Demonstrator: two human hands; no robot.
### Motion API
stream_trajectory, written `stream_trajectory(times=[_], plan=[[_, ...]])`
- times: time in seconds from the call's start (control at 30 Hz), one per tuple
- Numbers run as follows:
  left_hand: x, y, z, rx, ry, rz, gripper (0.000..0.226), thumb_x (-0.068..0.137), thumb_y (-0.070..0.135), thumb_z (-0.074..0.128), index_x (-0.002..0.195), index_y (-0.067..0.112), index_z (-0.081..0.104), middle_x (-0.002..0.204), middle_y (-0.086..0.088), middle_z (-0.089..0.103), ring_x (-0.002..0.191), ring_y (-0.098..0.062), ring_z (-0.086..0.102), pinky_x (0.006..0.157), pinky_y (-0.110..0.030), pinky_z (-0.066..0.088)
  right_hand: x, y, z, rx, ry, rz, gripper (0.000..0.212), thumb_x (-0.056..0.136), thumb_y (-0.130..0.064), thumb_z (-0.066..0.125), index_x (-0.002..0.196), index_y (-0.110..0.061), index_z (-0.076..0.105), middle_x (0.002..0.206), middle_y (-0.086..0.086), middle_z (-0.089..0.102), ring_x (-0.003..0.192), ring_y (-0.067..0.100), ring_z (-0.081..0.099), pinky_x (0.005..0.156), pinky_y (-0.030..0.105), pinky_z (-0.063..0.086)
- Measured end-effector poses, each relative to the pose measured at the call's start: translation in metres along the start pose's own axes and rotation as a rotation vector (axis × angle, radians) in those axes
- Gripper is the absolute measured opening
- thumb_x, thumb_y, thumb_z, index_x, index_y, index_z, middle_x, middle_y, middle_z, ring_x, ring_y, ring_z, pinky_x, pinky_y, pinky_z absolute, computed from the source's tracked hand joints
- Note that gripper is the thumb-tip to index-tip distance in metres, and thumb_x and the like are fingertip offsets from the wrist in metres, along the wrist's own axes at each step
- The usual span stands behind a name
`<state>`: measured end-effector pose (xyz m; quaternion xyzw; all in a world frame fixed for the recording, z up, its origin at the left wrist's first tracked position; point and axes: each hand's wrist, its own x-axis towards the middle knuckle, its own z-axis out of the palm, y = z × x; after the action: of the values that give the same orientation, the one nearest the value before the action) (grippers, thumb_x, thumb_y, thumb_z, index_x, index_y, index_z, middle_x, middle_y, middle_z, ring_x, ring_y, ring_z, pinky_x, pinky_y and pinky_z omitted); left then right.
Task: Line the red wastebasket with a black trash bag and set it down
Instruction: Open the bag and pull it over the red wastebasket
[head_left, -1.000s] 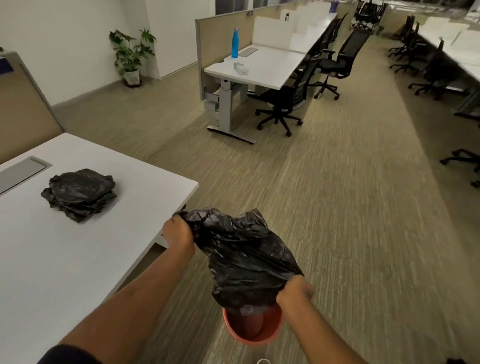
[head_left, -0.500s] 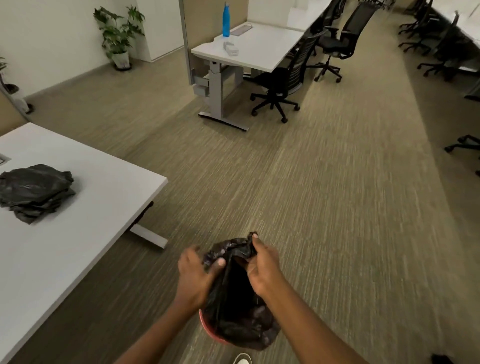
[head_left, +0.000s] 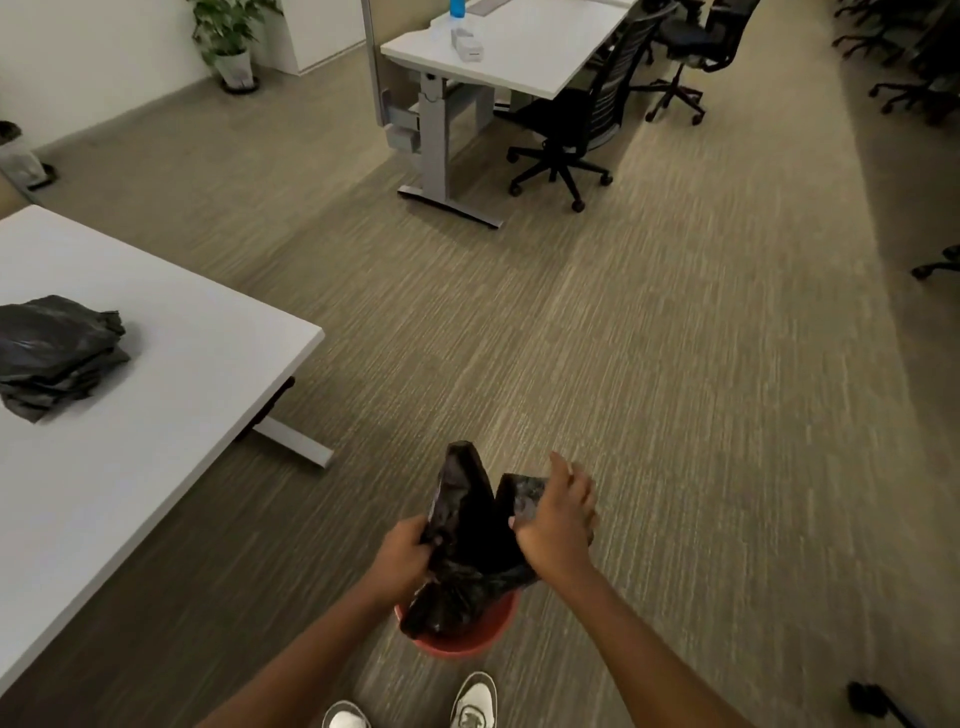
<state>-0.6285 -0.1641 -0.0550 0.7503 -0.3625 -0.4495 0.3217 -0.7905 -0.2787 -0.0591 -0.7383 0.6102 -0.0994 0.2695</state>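
The red wastebasket (head_left: 467, 640) stands on the carpet just in front of my shoes. A black trash bag (head_left: 462, 535) hangs into it, its bottom inside the rim and its top bunched up above. My left hand (head_left: 402, 558) grips the bag's left edge. My right hand (head_left: 558, 519) holds the right edge, fingers partly spread. Most of the basket's inside is hidden by the bag.
A white table (head_left: 171, 374) is at my left with a pile of folded black bags (head_left: 54, 353) on it; its foot (head_left: 293, 441) reaches toward the basket. Farther off are a desk (head_left: 509, 47), office chairs (head_left: 566, 135) and a potted plant (head_left: 228, 47). Open carpet lies ahead and right.
The bag has come down from a wide spread into the basket. My hands moved close together, then apart a little, pulling the bag's top open. The view tilted downward.
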Motion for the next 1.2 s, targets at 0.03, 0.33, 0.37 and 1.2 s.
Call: stream_trajectory(times=[0.03, 0.33, 0.37, 1.2], plan=[[0.002, -0.002, -0.001, 0.02, -0.047, 0.029, 0.017, 0.086, -0.004, 0.052, 0.077, 0.005, 0.063, 0.077, -0.004, 0.068, 0.079, -0.016, 0.062, 0.074, -0.04, 0.051, 0.004, 0.003, 0.004, -0.121, -0.054, 0.02, 0.104, 0.067, -0.039, 0.078, 0.144, -0.028, 0.009, 0.15, 0.013, 0.022, 0.139, 0.036, 0.023, 0.109, 0.056, 0.027], [0.014, -0.042, -0.021, -0.105, -0.221, 0.052, 0.051, 0.083, -0.017, 0.048, 0.06, 0.023, 0.07, 0.055, 0.009, 0.067, 0.059, 0.004, 0.062, 0.057, -0.017, 0.047, 0.005, 0.02, 0.013, -0.415, -0.598, 0.133, 0.029, 0.091, -0.02, 0.05, 0.113, -0.005, 0.061, 0.118, 0.015, 0.063, 0.11, 0.03, 0.06, 0.09, 0.035, 0.049], [0.015, -0.045, -0.025, -0.108, -0.236, 0.042, 0.055, 0.081, -0.018, 0.047, 0.061, 0.027, 0.072, 0.056, 0.009, 0.068, 0.059, -0.001, 0.063, 0.056, -0.019, 0.048, -0.003, 0.024, 0.018, -0.477, -0.548, 0.155, 0.028, 0.091, -0.019, 0.049, 0.112, -0.009, 0.063, 0.117, 0.012, 0.065, 0.108, 0.027, 0.061, 0.091, 0.036, 0.05], [0.022, -0.059, -0.09, 0.023, -0.287, 0.151, 0.056, 0.068, -0.024, 0.049, 0.054, 0.026, 0.071, 0.053, 0.011, 0.066, 0.058, 0.007, 0.062, 0.062, -0.016, 0.048, -0.027, 0.004, 0.06, 0.234, 0.018, 0.457, 0.017, 0.08, 0.001, 0.051, 0.088, 0.0, 0.067, 0.09, 0.02, 0.07, 0.087, 0.036, 0.064, 0.077, 0.041, 0.05]])
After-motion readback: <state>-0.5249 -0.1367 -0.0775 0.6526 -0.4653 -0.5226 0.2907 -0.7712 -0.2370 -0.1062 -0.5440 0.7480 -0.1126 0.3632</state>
